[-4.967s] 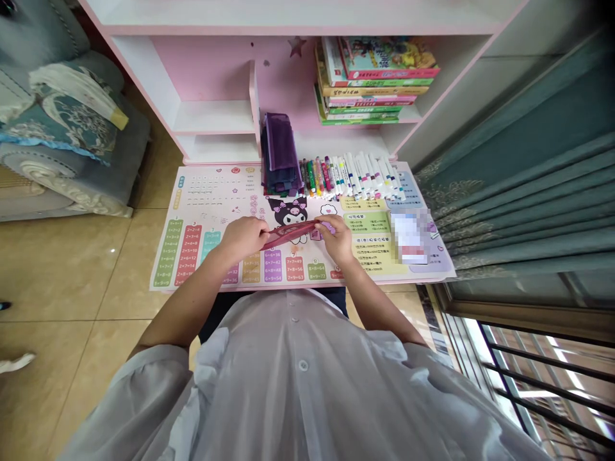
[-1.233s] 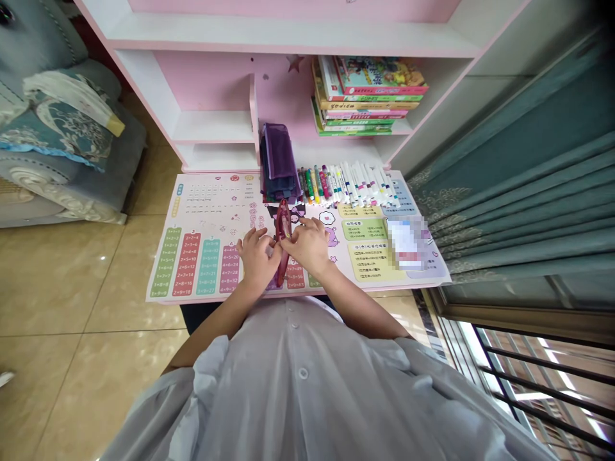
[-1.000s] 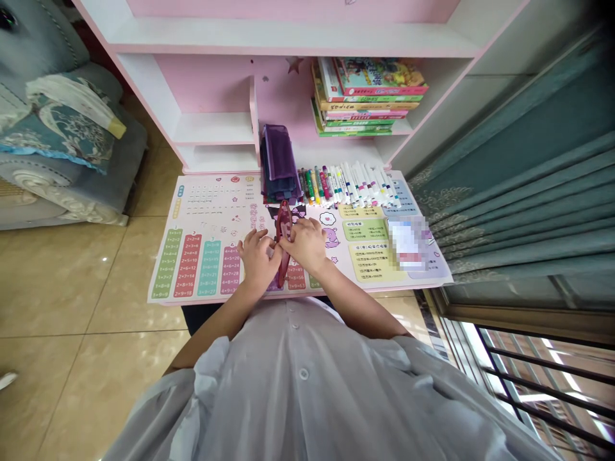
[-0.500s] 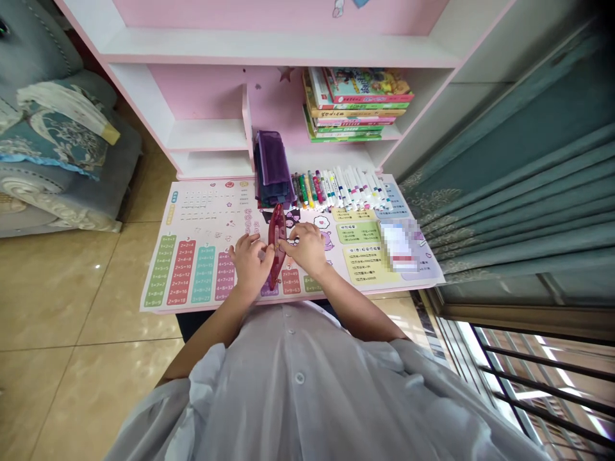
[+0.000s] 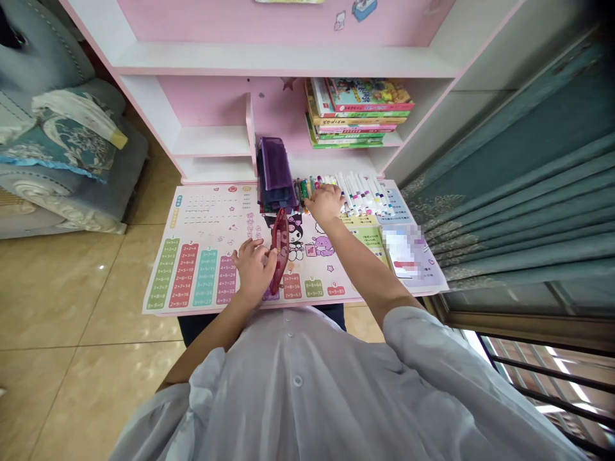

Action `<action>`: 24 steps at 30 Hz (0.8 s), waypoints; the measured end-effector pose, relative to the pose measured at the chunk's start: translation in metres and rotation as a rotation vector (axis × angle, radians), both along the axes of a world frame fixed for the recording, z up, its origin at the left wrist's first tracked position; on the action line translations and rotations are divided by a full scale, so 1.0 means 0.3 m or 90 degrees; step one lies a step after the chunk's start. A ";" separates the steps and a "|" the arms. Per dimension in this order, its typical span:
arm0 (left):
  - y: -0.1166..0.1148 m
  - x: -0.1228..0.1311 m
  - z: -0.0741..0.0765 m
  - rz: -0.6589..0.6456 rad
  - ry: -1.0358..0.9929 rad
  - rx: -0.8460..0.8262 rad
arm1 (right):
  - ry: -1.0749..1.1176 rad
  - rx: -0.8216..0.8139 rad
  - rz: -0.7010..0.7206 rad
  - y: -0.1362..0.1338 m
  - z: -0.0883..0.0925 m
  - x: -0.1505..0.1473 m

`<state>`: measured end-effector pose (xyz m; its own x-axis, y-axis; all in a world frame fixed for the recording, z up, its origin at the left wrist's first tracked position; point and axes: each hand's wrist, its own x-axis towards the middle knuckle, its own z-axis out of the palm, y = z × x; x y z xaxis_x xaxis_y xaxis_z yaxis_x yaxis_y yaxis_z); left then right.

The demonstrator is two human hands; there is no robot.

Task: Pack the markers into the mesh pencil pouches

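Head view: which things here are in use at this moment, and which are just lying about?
In use:
left hand, holding the red see-through pouch
right hand, at the coloured markers

Lying about:
purple mesh pouches
stacked books
printed times-table desk mat
sofa
curtain

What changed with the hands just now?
The right hand let go of the red pouch and moved forward to the markers. The left hand still holds the pouch upright. The purple pouch and the books stayed put.
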<state>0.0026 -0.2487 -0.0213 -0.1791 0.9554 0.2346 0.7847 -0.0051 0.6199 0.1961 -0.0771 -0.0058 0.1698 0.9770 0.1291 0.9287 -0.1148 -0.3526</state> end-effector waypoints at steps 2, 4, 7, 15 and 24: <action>0.000 0.000 0.003 0.003 0.007 -0.003 | -0.032 -0.026 -0.006 0.009 -0.002 -0.019; 0.000 0.000 0.006 0.007 0.012 -0.006 | -0.054 -0.042 -0.011 0.013 -0.001 -0.033; 0.001 -0.002 0.008 0.008 0.017 -0.007 | -0.085 -0.055 -0.004 0.015 0.002 -0.049; -0.001 -0.006 0.004 0.013 0.019 -0.013 | -0.111 -0.077 -0.003 0.033 0.008 -0.065; -0.002 -0.010 -0.008 0.009 0.019 0.001 | 0.017 0.047 -0.043 -0.095 0.018 -0.013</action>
<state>-0.0004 -0.2492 -0.0237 -0.1852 0.9525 0.2418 0.8028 0.0047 0.5962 0.1922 -0.1056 -0.0003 0.2400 0.9511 0.1947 0.9096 -0.1502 -0.3873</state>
